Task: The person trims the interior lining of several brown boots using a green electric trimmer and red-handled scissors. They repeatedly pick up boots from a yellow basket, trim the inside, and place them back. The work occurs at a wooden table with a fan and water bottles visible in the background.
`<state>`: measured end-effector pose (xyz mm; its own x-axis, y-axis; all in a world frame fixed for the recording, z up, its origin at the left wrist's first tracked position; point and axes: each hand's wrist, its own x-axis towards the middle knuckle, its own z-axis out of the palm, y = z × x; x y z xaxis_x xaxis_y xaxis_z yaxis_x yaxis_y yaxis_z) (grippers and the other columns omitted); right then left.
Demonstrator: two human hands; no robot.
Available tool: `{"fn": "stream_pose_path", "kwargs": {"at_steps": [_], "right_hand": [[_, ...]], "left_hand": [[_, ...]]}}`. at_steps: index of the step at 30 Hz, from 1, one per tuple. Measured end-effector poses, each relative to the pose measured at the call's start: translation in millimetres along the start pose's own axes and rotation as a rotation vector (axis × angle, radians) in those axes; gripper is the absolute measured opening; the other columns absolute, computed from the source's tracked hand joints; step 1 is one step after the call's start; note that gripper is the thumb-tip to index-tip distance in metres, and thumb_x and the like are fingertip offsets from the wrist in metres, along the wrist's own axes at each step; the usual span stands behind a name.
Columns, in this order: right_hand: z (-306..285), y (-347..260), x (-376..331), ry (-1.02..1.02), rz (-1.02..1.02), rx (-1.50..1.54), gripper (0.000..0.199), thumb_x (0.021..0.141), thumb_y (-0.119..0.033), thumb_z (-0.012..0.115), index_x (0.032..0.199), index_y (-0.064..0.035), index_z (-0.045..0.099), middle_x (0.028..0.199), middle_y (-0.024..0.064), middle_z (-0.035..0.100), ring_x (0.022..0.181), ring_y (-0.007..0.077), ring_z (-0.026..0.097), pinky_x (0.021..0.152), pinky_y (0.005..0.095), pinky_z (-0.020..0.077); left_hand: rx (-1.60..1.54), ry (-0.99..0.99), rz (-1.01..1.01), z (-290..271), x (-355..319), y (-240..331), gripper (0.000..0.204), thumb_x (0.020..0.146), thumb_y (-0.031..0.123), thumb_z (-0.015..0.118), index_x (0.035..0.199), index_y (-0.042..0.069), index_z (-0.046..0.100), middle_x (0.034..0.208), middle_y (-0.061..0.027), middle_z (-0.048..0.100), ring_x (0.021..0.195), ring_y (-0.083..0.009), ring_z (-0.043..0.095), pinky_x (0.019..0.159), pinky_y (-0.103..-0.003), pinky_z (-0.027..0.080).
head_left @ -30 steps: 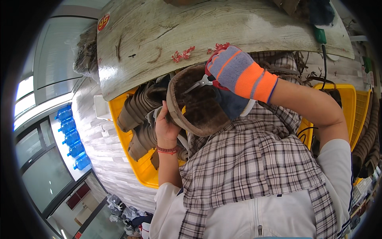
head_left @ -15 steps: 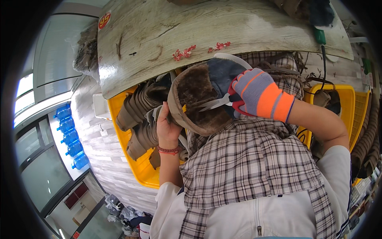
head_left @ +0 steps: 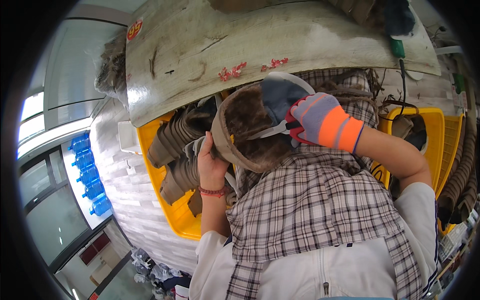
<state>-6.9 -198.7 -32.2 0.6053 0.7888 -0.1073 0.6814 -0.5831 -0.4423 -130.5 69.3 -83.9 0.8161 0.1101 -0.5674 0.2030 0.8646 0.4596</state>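
One brown, fur-lined, curved piece with a dark blue panel [head_left: 242, 110], above the plaid cloth apron [head_left: 310, 205] at the wood-grain worktop's [head_left: 280, 40] near edge; bare left hand [head_left: 212, 162] clasping its outer side, fingers partly hidden. One pair of red-handled metal scissors [head_left: 275, 130], blades over the lining, contact unclear; right hand [head_left: 320, 120], in a grey-and-orange knit glove, closed round the handles.

brown fur-lined piece [head_left: 245, 111], red-handled scissors [head_left: 276, 130] across it
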Motion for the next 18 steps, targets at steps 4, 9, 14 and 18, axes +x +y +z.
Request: {"fn": "stream_pose_path", "kwargs": {"at_steps": [4, 9, 14, 18], "right_hand": [[-18.8, 23.2, -9.8, 0.242, 0.097, 0.037, 0.027, 0.067, -0.029, 0.068, 0.086, -0.0093, 0.066, 0.075, 0.0087, 0.064, 0.074, 0.0278, 0.062, 0.068, 0.0372, 0.0491], [-63.5, 111.3, -36.0, 0.749, 0.768, 0.41, 0.034, 0.079, -0.033, 0.065, 0.101, -0.0078, 0.061, 0.083, 0.0123, 0.067, 0.078, 0.0301, 0.064, 0.068, 0.0348, 0.05], [-110.0, 306.6, -128.9, 0.843, 1.374, -0.082, 0.055, 0.08, -0.053, 0.051, 0.117, -0.0119, 0.057, 0.102, 0.0178, 0.064, 0.094, 0.0331, 0.061, 0.078, 0.0387, 0.0483], [-95.3, 391.1, -148.5, 0.697, 1.392, -0.121, 0.053, 0.077, -0.048, 0.054, 0.115, -0.0119, 0.06, 0.103, 0.0183, 0.063, 0.095, 0.0329, 0.061, 0.08, 0.0389, 0.0482]], "left_hand": [[0.314, 0.102, 0.451, 2.8, -35.3, 37.0, 0.037, 0.089, 0.016, 0.05, 0.12, -0.005, 0.05, 0.122, -0.0115, 0.053, 0.112, -0.0231, 0.05, 0.099, -0.037, 0.037], [1.468, 0.276, 1.439, 55.0, -77.3, 119.8, 0.027, 0.086, 0.006, 0.053, 0.111, -0.004, 0.055, 0.129, -0.0124, 0.043, 0.112, -0.0233, 0.047, 0.095, -0.034, 0.039], [0.883, 0.372, 1.52, 92.2, -77.9, 153.4, 0.027, 0.091, 0.015, 0.053, 0.113, -0.001, 0.055, 0.117, -0.0131, 0.054, 0.107, -0.0213, 0.05, 0.091, -0.031, 0.041], [0.253, 0.114, 1.023, 79.6, -40.2, 125.8, 0.034, 0.092, 0.022, 0.052, 0.115, -0.003, 0.052, 0.115, -0.0116, 0.056, 0.106, -0.0203, 0.052, 0.094, -0.035, 0.04]]}}
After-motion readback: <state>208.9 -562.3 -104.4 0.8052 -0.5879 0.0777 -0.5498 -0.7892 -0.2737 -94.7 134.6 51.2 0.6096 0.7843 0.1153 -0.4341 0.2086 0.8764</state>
